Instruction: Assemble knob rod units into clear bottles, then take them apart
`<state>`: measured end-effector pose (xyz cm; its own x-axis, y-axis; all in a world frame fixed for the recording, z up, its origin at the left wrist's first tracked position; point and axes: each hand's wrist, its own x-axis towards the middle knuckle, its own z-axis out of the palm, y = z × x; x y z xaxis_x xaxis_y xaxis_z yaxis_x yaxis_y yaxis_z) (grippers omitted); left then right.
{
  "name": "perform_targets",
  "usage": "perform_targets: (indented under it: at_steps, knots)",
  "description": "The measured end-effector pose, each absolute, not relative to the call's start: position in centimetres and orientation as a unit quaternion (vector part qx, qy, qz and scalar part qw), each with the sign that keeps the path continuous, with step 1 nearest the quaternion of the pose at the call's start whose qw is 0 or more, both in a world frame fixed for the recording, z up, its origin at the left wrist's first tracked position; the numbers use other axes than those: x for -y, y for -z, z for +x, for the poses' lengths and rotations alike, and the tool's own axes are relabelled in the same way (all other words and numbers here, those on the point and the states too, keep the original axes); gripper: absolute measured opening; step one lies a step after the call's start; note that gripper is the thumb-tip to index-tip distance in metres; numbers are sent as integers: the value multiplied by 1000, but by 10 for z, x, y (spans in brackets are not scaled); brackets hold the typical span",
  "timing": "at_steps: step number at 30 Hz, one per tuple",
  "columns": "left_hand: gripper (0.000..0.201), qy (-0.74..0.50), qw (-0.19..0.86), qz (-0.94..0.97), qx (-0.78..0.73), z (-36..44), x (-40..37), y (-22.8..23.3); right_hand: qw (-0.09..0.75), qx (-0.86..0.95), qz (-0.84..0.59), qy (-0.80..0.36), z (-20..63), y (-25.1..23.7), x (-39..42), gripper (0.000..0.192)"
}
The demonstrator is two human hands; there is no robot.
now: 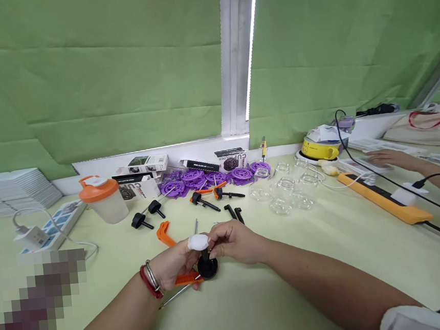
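Where your left hand [177,264] is: low over the pale yellow-green counter [278,298], thumb in a white wrap [198,242], fingers clamped on a round black plastic part with a stem [208,268] and an orange plastic arm [187,279].
Your right hand [232,242]: fingertips drawn together at the stem; whether they grip it, you cannot tell.
Thin silver metal rod [180,294]: slanting beside your left hand.
Beyond: purple wheel-shaped plastic pieces [240,174], heaped; clear rounded cups [280,207] to their right.

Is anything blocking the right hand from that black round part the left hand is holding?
Nothing visible: the right hand is right up at the black round part. The orange piece sits toward the left hand, out of the way.
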<state>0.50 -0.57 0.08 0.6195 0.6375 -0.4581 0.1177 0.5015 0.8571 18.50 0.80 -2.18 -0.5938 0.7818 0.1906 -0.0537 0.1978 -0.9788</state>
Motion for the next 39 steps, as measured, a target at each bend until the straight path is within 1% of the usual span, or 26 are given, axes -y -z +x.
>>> perform_targets:
  at_steps: [5, 13, 26, 32, 39]
  knots:
    - [49, -168, 771, 472, -393, 5, 5, 2, 354, 701, -278, -553, 185, 20, -6, 15]
    - [46, -167, 772, 471, -394, 5, 5, 1, 338, 677, -282, -590, 185, 22, -7, 31]
    - [41, -174, 776, 470, -384, 3, 4, 6, 349, 666, -289, -593, 184, 25, -4, 38]
    - [39, -180, 771, 471, -389, 2, 5, 6, 359, 671, -278, -586, 184, 29, -5, 34]
    - [42, -168, 774, 477, -381, 2, 4, 7, 361, 661, -279, -596, 184, 29, -4, 38]
